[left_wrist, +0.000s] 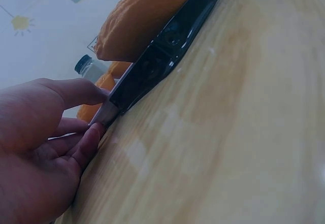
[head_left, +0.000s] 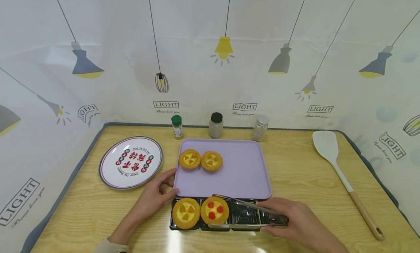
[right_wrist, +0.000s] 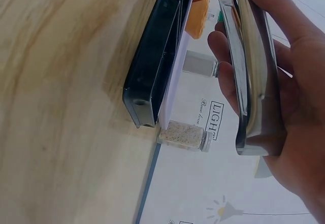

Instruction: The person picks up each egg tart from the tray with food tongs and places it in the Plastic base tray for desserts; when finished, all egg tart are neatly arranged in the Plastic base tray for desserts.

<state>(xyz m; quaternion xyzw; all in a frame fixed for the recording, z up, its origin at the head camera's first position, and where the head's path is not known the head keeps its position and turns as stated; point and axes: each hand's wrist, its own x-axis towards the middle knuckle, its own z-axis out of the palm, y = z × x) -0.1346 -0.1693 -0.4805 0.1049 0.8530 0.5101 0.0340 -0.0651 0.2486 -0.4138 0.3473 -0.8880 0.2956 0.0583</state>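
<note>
With the left hand (head_left: pixel 156 194) pinching the near-left corner of the purple tray (head_left: pixel 237 169), the right hand (head_left: pixel 295 216) grips parted tongs (right_wrist: pixel 266 125) around the red-dotted tart (head_left: pixel 214 210) in the black box (head_left: pixel 244 213) against that tray's near side, seemingly a light, crumbly thing best squeezed gently at its rim.

Tray (head_left: pixel 241 169) right side free; jars (head_left: pixel 216 127) block rear.

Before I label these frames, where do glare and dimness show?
Head view: white glare on the pale wooden table near the black plastic tray; left wrist: dim, bluish, with glints along that tray's edge; right wrist: highlights on the silver metal tongs.
</note>
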